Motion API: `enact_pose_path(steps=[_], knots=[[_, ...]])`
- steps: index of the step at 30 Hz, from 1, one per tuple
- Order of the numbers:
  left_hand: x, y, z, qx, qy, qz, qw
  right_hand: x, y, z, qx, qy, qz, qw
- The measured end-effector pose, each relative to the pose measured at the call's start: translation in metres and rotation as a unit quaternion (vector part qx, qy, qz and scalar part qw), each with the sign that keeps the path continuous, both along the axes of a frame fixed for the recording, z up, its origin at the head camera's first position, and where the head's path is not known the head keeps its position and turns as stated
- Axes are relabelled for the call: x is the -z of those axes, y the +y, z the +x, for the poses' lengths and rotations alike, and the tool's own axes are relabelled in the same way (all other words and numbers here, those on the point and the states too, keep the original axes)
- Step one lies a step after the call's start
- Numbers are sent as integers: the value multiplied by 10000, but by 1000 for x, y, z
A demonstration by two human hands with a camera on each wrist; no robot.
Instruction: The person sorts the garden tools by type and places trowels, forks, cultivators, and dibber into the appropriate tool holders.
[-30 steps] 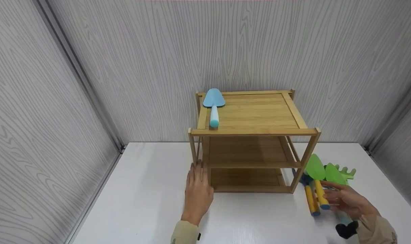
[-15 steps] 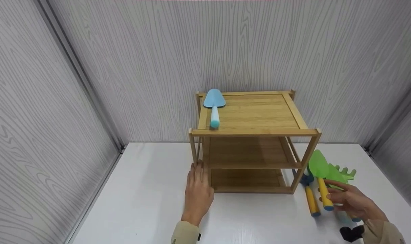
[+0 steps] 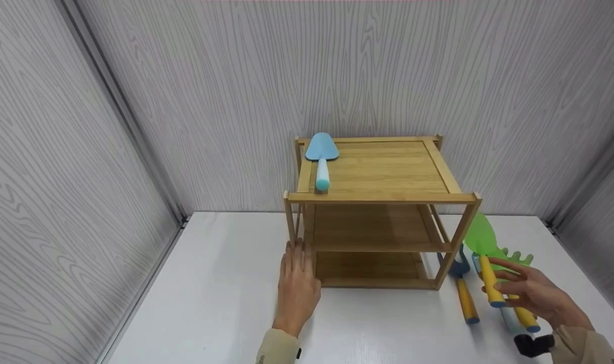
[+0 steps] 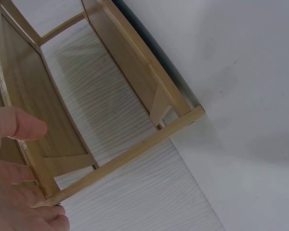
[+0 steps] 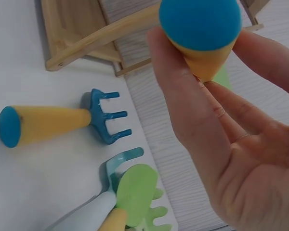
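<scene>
My right hand (image 3: 537,293) pinches the yellow, blue-capped handle of a green garden trowel (image 3: 480,235), whose blade points away, right of the wooden rack (image 3: 383,197). In the right wrist view, thumb and fingers close on that trowel's handle (image 5: 202,29). My left hand (image 3: 298,288) grips the rack's left front post low down; in the left wrist view the thumb lies over a shelf edge and the other fingers go round the corner (image 4: 50,199). On the top board, at its left side, lies a light blue trowel (image 3: 322,149) with a whitish handle.
Right of the rack lie a blue hand rake (image 5: 103,118) with a yellow handle, a second green trowel (image 5: 137,195), a pale-handled teal tool (image 5: 94,211) and a green rake (image 5: 159,216). A grey wood-grain wall (image 3: 367,71) stands behind the rack.
The green trowel has come away from the other tools in my right hand, its handle shifting right and its blade moving farther back. My left hand stays at the rack.
</scene>
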State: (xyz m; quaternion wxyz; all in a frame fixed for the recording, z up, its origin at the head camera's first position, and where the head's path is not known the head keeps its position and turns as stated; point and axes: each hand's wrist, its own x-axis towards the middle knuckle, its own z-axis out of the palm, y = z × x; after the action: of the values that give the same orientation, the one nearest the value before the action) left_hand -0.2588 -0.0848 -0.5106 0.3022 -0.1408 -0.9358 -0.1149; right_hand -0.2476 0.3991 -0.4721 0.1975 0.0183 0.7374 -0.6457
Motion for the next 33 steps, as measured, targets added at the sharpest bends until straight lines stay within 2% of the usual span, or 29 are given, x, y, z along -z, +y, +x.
enact_pose_path(steps=[6,13,21,28,33], knots=[[-1,0,1,-26,-69,-30,10000,-10,-5,2,66,141,376,9992],[-3,1,0,31,-11,-82,10000,-15,-2,4,-171,257,-226,9993],[-2,0,0,68,-11,61,10000,-26,-2,8,-111,525,-62,9985],[-3,-1,1,177,-74,193,9996,-35,-5,13,-41,661,-385,9971],[-2,-2,2,121,-117,73,9998,-36,-7,17,-66,731,-501,9960]])
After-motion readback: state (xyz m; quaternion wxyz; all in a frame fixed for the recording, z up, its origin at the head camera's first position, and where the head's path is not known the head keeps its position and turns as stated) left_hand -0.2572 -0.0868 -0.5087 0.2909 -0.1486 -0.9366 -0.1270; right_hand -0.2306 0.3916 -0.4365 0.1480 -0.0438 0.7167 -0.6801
